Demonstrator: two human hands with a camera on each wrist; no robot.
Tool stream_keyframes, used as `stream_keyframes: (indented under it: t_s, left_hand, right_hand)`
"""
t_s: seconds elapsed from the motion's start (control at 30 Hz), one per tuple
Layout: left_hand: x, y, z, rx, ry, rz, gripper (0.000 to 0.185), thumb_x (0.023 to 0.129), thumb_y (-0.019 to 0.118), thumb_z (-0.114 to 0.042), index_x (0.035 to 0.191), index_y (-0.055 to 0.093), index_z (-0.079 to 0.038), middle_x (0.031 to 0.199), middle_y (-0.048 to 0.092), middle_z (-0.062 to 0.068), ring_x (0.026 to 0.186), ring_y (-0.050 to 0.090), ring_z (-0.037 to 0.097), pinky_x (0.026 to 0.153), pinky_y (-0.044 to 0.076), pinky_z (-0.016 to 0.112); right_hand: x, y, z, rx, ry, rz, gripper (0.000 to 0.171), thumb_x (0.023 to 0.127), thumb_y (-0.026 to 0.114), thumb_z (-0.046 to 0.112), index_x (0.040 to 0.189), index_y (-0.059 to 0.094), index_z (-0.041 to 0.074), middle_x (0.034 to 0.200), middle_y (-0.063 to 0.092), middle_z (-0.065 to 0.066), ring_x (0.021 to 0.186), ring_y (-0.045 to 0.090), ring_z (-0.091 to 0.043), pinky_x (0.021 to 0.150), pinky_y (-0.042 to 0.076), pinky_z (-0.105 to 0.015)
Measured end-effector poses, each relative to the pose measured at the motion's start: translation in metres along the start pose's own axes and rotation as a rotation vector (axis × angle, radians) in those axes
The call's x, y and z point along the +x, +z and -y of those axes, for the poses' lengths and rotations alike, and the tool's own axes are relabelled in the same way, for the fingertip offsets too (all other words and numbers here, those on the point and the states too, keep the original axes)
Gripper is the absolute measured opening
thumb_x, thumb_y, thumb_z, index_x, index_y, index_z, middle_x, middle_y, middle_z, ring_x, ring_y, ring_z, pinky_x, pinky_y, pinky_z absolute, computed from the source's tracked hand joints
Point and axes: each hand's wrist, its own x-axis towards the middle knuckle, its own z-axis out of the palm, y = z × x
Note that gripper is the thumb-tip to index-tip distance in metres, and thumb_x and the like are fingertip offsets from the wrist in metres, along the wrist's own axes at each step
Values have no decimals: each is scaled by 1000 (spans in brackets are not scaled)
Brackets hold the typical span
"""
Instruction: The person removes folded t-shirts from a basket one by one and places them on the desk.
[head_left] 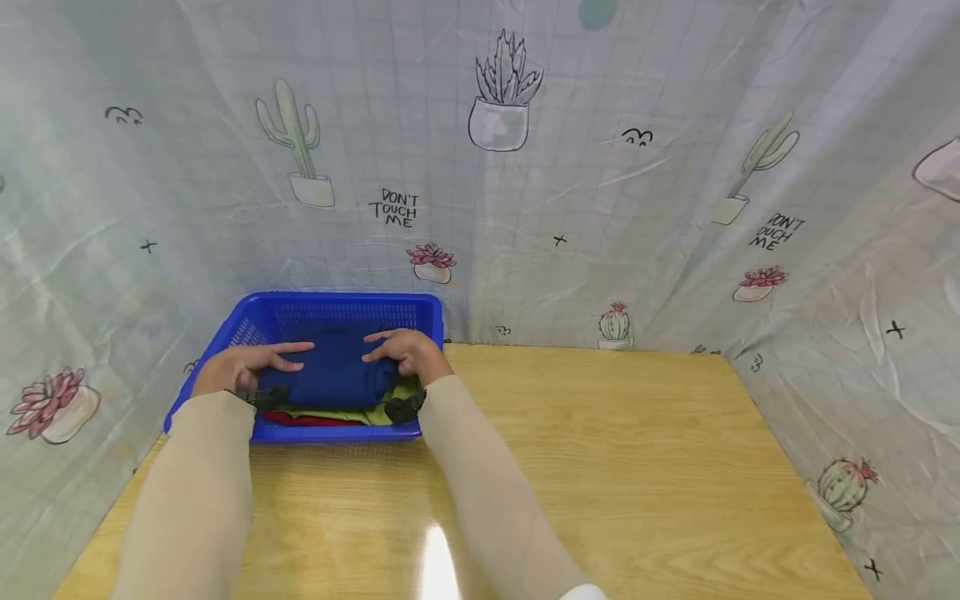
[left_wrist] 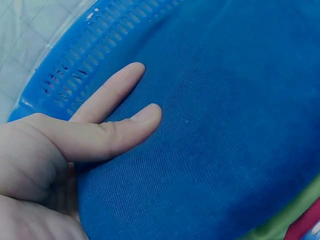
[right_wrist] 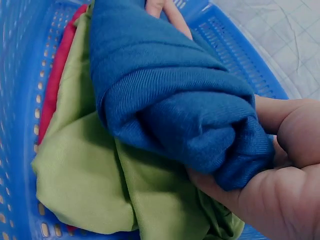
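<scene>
1. A blue basket [head_left: 258,321] sits on the far left part of the wooden bench [head_left: 600,467], close against the cactus curtain [head_left: 525,208].
2. A folded blue cloth [head_left: 333,371] lies on top of the pile in the basket.
3. A green cloth [right_wrist: 100,170] lies under the blue one, and a red cloth [right_wrist: 57,80] lies under the green one, by the basket's wall.
4. The left hand [head_left: 243,367] rests on the left side of the blue cloth. Its fingers [left_wrist: 112,92] lie straight and flat on the cloth, holding nothing.
5. The right hand [head_left: 408,350] is at the right end of the blue cloth. Its fingers [right_wrist: 295,130] curl round the rolled edge of the cloth and grip it.
6. The basket's walls stand close around both hands.
7. Both arms wear tan sleeves [head_left: 480,483], with dark straps at the wrists.
8. The curtain has pot plants and the words "DON'T TOUCH ME" on it. It hangs behind and on both sides of the bench.
</scene>
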Motion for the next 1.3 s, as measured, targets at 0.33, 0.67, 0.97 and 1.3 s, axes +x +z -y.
stream_keyframes:
  t_s: [0.33, 0.67, 0.97, 1.3]
  left_hand:
    - [-6, 5, -18, 106, 17, -67, 72, 105, 58, -26, 164, 17, -17, 161, -23, 31, 58, 21, 18, 50, 34, 23]
    - [-32, 18, -46, -169, 181, -130, 70, 99, 68, -13, 159, 34, -18, 169, -13, 11, 134, 50, 27, 82, 54, 27]
    - [-62, 45, -75, -239, 277, -211, 70, 97, 70, -13, 158, 38, -22, 169, 4, 15, 50, 32, 11, 49, 27, 27]
    - [-73, 87, -92, -308, 383, -244, 69, 97, 70, -10, 158, 40, -18, 171, 1, 9, 44, 37, 4, 45, 36, 22]
  right_hand:
    - [-8, -1, 6, 18, -17, -4, 45, 99, 67, 9, 139, 64, 26, 154, 49, -3, 48, 9, -11, 45, 18, -28]
    - [-39, -25, 25, -84, -123, -18, 49, 98, 68, 13, 142, 60, 33, 147, 54, -4, 47, 11, -13, 46, 18, -29]
    - [-80, -48, 32, -129, -344, 9, 55, 98, 68, 5, 146, 57, 27, 171, 9, -2, 86, 41, -14, 69, 35, -33]
    - [-115, -72, 16, -215, -532, -11, 58, 97, 67, 2, 149, 53, 22, 168, 18, 0, 153, 24, -23, 106, 47, -37]
